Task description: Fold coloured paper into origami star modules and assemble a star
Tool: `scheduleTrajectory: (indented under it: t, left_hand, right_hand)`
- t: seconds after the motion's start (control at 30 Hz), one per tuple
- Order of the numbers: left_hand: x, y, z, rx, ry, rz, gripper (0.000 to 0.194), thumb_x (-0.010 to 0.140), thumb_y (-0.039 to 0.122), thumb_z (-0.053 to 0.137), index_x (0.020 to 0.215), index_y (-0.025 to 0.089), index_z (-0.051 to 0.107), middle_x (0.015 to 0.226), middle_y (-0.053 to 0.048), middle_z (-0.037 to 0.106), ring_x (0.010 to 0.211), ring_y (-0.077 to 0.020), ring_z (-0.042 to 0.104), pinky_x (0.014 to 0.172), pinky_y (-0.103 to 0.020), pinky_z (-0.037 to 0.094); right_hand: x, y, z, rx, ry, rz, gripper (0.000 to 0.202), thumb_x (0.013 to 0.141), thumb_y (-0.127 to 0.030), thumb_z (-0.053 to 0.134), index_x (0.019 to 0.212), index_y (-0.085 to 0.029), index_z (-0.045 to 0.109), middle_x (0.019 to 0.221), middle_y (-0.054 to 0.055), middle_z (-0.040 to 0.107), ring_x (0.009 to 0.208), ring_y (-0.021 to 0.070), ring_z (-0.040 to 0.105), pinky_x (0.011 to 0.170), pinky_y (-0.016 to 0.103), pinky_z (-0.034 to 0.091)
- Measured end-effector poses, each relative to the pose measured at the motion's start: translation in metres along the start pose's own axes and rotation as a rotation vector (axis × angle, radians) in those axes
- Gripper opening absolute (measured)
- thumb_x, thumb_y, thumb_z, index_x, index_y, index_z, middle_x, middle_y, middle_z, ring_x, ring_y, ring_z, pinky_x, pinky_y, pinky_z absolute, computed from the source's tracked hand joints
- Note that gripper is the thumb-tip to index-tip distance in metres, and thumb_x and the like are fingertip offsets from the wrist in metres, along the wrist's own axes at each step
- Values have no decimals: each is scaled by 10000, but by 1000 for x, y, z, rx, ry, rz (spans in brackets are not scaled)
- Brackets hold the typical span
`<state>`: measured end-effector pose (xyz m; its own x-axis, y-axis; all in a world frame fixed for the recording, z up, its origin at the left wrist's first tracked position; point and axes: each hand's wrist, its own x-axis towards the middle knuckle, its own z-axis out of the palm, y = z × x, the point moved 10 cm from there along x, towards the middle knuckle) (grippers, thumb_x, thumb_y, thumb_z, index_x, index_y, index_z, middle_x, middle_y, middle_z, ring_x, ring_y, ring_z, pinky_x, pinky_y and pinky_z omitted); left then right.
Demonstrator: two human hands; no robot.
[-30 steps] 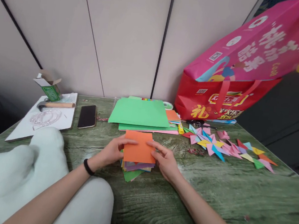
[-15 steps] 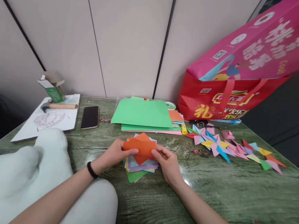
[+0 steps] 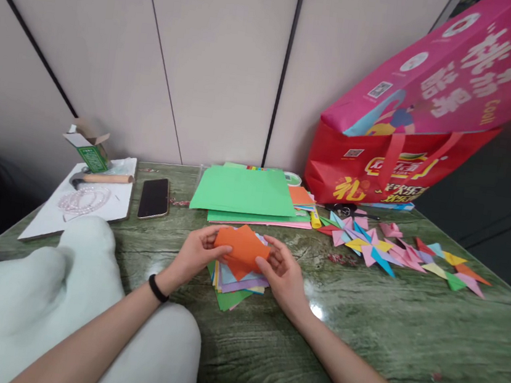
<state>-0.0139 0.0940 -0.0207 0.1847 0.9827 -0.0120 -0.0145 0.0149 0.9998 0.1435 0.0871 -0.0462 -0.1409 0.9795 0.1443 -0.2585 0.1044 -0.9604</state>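
Observation:
An orange paper [image 3: 242, 252], partly folded with pointed corners at top and bottom, is held between both hands. My left hand [image 3: 196, 252] pinches its left end, thumb on top. My right hand [image 3: 284, 279] grips the right end with the thumb on the front and the fingers behind. Under the orange paper lies a stack of coloured sheets [image 3: 228, 300], purple, yellow and green among them, on the green marbled table [image 3: 357, 353]. The hands cover part of the stack.
Green sheets [image 3: 243, 191] lie behind the hands. Folded paper pieces [image 3: 383, 247] spread at the right, before a red bag [image 3: 375, 163]. A phone [image 3: 155, 198], a hammer [image 3: 103, 178] and a white plush [image 3: 87, 270] are at the left.
The orange paper has shifted slightly right and tilted a little. The fingers of both hands have moved up behind its ends.

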Motion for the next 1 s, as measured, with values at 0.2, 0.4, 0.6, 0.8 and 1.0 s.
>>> scheduleTrajectory:
  t: [0.2,0.4,0.6,0.8,1.0]
  left_hand:
    - [-4,0,8,125,-17,24,467,632,252,700,1050,94,567,1033,-125,667,867,-225,643,723,-320,533]
    - [15,51,-65,869,461,281,406,792,327,523,1122,90,535,1147,-165,595,1069,-261,539,949,-393,390]
    - [40,43,-199,1326,913,-374,759,730,376,567,1313,10,247,1319,-309,341,1228,-389,337,945,-474,316]
    - [58,24,-241,1221,936,-629,964,605,423,650,1330,-25,201,1231,-351,430,1165,-457,382,854,-537,342]
    - [64,25,-239,1231,1012,-643,991,578,413,643,1341,-17,181,1263,-353,391,1170,-468,344,845,-549,307]
  right_hand:
    - [-2,9,2,-20,-23,64,491,682,-310,677,1122,-211,483,1036,80,627,889,213,622,639,276,524]
    - [2,15,-7,-32,33,76,397,680,-309,675,1033,-195,532,927,56,652,803,181,622,599,246,507]
    - [5,21,-7,-32,53,106,406,679,-347,670,1019,-183,520,772,22,618,618,137,558,482,225,475]
    - [6,26,-4,-22,40,141,411,686,-366,661,1014,-175,502,737,14,607,621,132,550,476,211,457]
    - [6,28,-3,-9,46,167,409,678,-382,666,1001,-187,506,740,23,620,645,153,571,471,214,447]
